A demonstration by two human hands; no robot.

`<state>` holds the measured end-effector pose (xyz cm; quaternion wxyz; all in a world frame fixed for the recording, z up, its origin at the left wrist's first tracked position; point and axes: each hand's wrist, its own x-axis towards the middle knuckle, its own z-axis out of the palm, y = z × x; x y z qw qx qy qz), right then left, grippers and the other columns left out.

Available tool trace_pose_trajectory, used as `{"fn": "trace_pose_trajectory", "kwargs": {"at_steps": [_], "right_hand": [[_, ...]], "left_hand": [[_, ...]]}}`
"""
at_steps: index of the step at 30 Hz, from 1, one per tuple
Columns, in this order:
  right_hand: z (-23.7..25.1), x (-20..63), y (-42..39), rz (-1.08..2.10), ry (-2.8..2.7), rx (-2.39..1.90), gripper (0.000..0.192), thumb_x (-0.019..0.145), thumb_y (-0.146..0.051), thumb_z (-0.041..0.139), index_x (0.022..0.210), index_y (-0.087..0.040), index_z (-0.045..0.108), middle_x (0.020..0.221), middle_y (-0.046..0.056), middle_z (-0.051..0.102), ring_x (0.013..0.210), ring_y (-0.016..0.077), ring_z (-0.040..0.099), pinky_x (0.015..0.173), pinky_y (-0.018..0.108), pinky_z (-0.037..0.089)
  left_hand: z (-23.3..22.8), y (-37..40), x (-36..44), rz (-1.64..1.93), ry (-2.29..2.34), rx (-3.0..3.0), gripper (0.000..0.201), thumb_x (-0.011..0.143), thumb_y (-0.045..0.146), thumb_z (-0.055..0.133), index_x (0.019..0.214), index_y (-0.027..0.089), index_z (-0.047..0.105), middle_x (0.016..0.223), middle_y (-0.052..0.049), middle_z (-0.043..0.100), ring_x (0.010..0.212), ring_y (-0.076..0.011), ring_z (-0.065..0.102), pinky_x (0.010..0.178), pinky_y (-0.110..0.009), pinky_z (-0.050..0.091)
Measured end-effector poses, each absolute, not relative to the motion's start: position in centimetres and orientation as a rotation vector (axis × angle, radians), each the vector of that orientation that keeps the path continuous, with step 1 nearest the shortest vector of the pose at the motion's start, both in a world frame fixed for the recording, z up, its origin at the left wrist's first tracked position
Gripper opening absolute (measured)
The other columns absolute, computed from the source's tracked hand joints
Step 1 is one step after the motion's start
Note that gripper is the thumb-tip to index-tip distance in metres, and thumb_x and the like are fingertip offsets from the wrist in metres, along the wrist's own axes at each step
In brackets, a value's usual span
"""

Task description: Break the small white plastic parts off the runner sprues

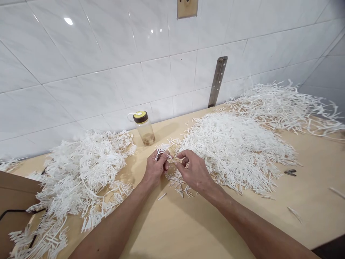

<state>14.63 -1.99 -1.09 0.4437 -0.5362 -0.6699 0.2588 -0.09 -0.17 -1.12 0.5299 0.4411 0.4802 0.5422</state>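
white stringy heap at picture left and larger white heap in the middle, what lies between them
The head view shows a clear cylindrical bottle with a yellow-and-black lid, the left hand holding white branched strands, and tan tabletop.

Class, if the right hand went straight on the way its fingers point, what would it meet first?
The right hand would probably first meet the white strands held in the left hand, though one view leaves the depth unclear.
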Motion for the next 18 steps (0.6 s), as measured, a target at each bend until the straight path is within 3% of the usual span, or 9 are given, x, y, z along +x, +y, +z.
{"fn": "trace_pose_trajectory", "kwargs": {"at_steps": [4, 10, 18], "right_hand": [[-1.6, 14.5, -1.9, 0.574, -1.709, -1.236, 0.022, 0.084, -0.022, 0.058, 0.105, -0.017, 0.064, 0.101, 0.008, 0.067, 0.068, 0.0145, 0.06, 0.064, 0.03, 0.047], [-1.8, 14.8, -1.6, 0.524, -1.738, -1.18, 0.011, 0.088, -0.021, 0.057, 0.09, -0.019, 0.067, 0.09, 0.006, 0.069, 0.07, 0.016, 0.06, 0.07, 0.031, 0.049], [-1.3, 14.5, -1.9, 0.492, -1.659, -1.221, 0.012, 0.088, -0.024, 0.051, 0.078, -0.02, 0.057, 0.071, 0.002, 0.062, 0.061, 0.0148, 0.054, 0.059, 0.027, 0.043]], "left_hand": [[-1.4, -0.5, 0.2, 1.27, 1.154, 1.137, 0.039, 0.074, 0.052, 0.075, 0.07, 0.017, 0.059, 0.042, 0.006, 0.049, 0.033, -0.0065, 0.038, 0.035, -0.019, 0.031], [-1.3, -1.2, 0.6, 1.228, 1.153, 1.155, 0.039, 0.074, 0.052, 0.075, 0.069, 0.017, 0.058, 0.042, 0.006, 0.049, 0.032, -0.0071, 0.038, 0.033, -0.02, 0.029], [-1.1, -0.8, 0.1, 1.233, 1.161, 1.0, 0.04, 0.07, 0.053, 0.077, 0.071, 0.015, 0.063, 0.043, 0.005, 0.049, 0.033, -0.0056, 0.037, 0.035, -0.019, 0.028]]}}
